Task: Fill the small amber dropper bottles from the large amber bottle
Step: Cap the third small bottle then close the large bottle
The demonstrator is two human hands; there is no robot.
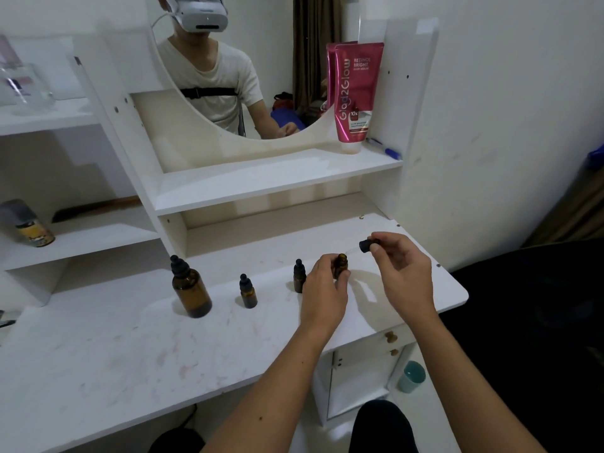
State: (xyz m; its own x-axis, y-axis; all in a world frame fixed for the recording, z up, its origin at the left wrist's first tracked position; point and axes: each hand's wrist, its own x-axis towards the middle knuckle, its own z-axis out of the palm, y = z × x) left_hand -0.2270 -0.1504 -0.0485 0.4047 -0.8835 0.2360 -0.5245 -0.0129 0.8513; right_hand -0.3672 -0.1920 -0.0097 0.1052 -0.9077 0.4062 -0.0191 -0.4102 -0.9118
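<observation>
Head view: left hand (325, 286) is gripping an uncapped bottle (341, 265); right hand (403, 273) is pinching its dropper cap (368, 245), near the bench (130, 348) edge.

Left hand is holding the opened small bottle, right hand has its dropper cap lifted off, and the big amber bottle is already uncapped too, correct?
Not quite. In the head view the large amber bottle is capped, its black dropper top in place. The rest holds: the left hand holds the opened small bottle and the right hand has the dropper cap lifted off.
</observation>
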